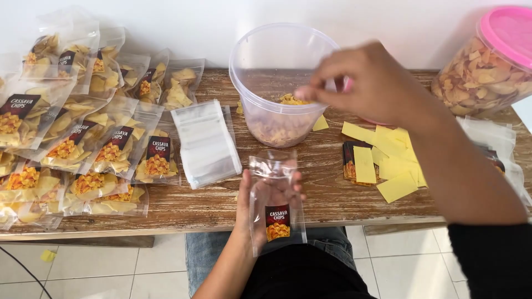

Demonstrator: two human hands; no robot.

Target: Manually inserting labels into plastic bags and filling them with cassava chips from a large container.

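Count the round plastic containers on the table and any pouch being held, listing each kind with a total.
Open clear tub: 1
Pink-lidded jar: 1
Pouch held in the left hand: 1
Total: 3

Your left hand (pixel 252 213) holds an empty clear pouch (pixel 275 200) upright at lower centre of the frame, mouth up. Your right hand (pixel 366 83), fingers pinched, hovers at the rim of the clear tub (pixel 266 72) at upper centre. Filled chip pouches (pixel 83 149) lie at left; yellow slips (pixel 390 160) lie at right on the wooden table (pixel 332 194).
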